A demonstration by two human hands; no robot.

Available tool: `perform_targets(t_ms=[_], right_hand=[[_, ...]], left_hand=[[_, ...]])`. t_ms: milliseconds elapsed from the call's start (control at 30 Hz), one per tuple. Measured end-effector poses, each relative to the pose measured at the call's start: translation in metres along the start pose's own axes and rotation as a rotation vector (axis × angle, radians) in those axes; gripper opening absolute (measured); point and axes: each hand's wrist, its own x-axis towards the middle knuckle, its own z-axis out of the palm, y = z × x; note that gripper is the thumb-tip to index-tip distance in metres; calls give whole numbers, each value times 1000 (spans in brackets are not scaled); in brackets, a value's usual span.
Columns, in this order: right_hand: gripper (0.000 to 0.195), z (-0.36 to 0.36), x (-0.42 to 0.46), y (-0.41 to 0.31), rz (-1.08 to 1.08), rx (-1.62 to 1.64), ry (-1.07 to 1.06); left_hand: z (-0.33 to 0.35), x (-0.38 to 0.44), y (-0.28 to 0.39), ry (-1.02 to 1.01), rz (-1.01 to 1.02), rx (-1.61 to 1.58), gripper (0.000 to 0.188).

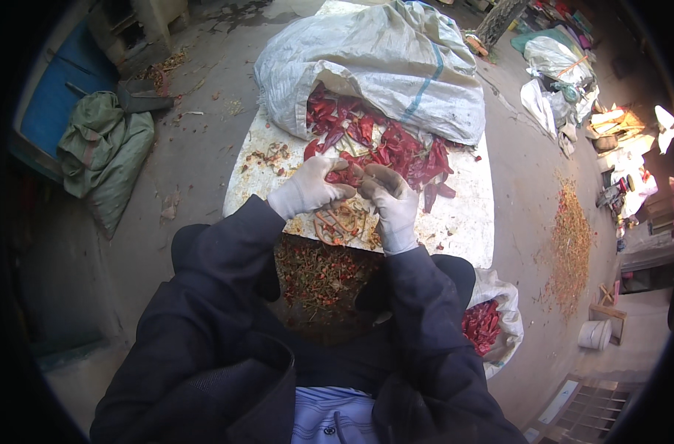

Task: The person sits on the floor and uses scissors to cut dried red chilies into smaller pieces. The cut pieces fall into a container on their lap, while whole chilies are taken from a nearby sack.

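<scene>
My left hand [311,187], in a pale work glove, holds dried red chili peppers [343,176] over a white board. My right hand [393,201], gloved too with a soiled fingertip area, pinches at the right end of the same peppers; the exact grip is partly hidden by its fingers. Just beyond both hands, a heap of dried red chili peppers [395,145] spills from the mouth of a white woven sack [365,55]. Below the hands, orange looped handles [327,226], apparently of scissors, lie among stems and seeds on the board [459,238].
At my right knee stands a white sack [509,327] holding red peppers. Stems and pepper scraps [320,272] cover the ground between my feet. Farther right are scattered scraps [571,244] and a white bucket [595,334]. A green woven sack [109,150] leans at left.
</scene>
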Motion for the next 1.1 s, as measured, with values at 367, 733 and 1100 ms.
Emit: perform_targets(t_ms=[367, 733, 1100], right_hand=[[23, 3, -5, 0, -157, -227, 0], [23, 7, -11, -10, -233, -413, -28], [26, -13, 3, 12, 209, 178, -52]], left_hand=[[0, -4, 6, -71, -93, -100, 35], [2, -3, 4, -35, 95, 115, 33], [-3, -4, -6, 74, 606, 607, 29]])
